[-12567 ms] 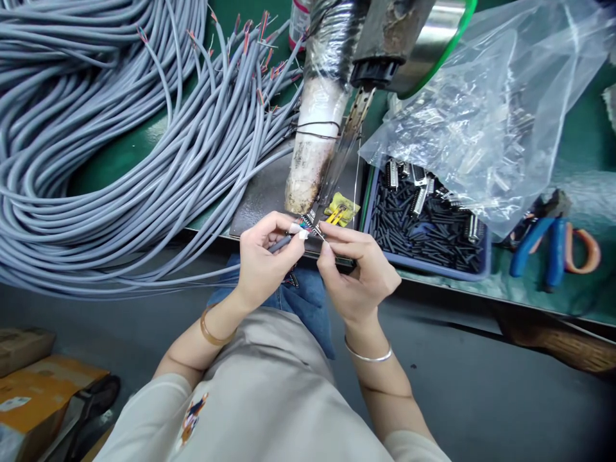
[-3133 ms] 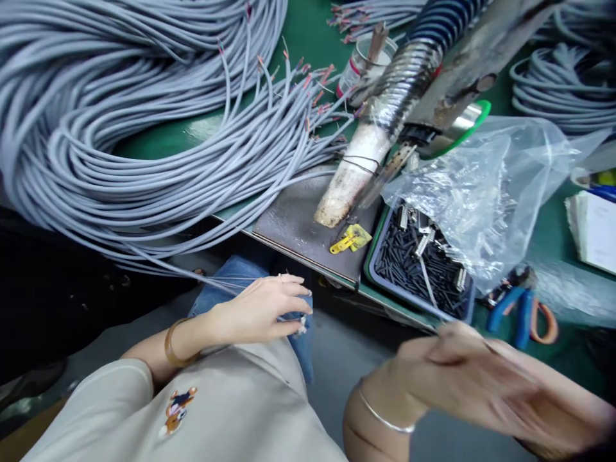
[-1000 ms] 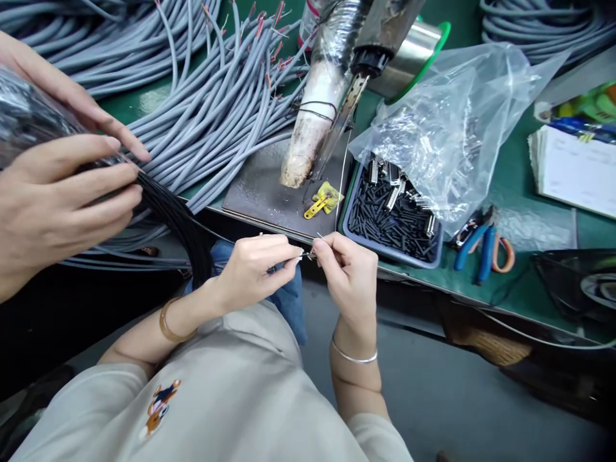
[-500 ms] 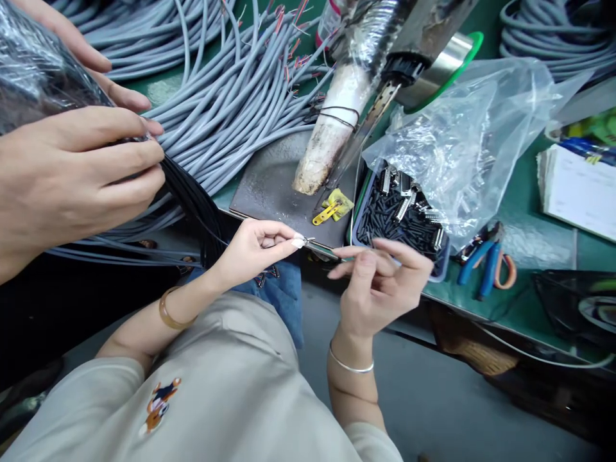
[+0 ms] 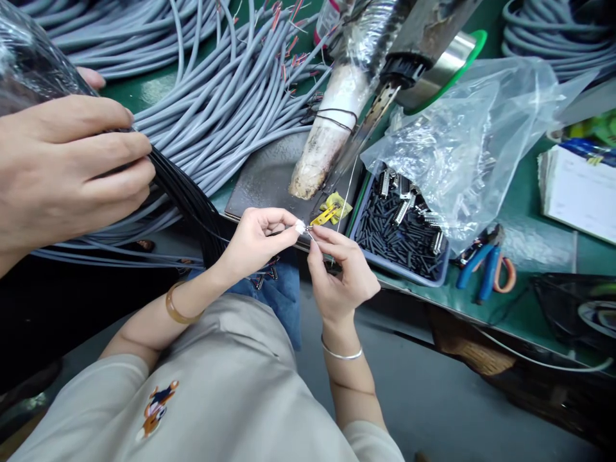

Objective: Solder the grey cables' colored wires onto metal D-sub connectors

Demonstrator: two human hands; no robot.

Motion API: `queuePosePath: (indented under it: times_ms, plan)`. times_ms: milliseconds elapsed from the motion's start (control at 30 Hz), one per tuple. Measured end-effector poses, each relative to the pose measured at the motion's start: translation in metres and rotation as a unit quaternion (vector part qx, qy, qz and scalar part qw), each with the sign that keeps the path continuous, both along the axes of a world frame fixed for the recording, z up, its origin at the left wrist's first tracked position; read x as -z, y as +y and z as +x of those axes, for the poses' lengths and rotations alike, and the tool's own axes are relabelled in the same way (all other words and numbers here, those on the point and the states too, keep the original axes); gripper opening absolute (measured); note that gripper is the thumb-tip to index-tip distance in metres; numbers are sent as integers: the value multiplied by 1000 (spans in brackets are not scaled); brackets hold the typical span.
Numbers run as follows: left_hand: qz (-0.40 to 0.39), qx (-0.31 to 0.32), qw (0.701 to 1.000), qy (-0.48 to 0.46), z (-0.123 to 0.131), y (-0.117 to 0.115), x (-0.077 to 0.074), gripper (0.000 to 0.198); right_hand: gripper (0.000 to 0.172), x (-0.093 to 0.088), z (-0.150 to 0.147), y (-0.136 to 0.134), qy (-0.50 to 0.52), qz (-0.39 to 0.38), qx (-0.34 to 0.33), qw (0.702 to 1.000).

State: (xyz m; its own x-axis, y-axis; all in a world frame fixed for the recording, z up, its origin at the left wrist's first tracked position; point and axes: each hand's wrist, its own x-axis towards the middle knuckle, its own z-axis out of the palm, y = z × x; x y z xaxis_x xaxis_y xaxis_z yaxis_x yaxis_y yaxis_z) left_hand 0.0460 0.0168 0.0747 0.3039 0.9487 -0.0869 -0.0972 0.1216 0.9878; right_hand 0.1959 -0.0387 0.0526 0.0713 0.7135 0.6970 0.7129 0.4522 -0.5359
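Above my lap, my left hand (image 5: 262, 240) pinches a small metal-ended part, too small to make out, between thumb and forefinger; a white covering shows at the thumb tip. A thin black cable from the black cable bundle (image 5: 185, 199) runs toward this hand. My right hand (image 5: 341, 266) meets it fingertip to fingertip, its thumb and forefinger closed on a thin light wire (image 5: 312, 237). A pale strand (image 5: 347, 192) hangs down past the right hand's fingers. Behind the fingertips, a yellow clip-like piece (image 5: 325, 215) lies on the dark plate (image 5: 262, 170).
At left another person's hand (image 5: 72, 167) grips the black bundle. Grey cables (image 5: 231, 109) cover the back. A white tube (image 5: 327, 128) overhangs the plate, near a green-rimmed spool (image 5: 462, 70). Right are a bin (image 5: 436, 279) of black sleeves and connectors, plastic bag (image 5: 462, 141), and blue-handled pliers (image 5: 481, 263).
My right hand has moved left, from beside the bin to my left fingertips, and closed its fingers. The pale strand now hangs before the bin. The other person's hands have shifted slightly left.
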Motion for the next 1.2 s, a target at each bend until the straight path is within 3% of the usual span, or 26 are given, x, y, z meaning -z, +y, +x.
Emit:
queuePosePath:
  times_ms: [433,1200]
  plan:
    - [49,-18,997,51,4,11,-7,17,19,-6,-1,19,-1,41,17,999]
    - [13,3,998,66,0,11,-10,17,20,-9,4,14,-1,19,-20,1000]
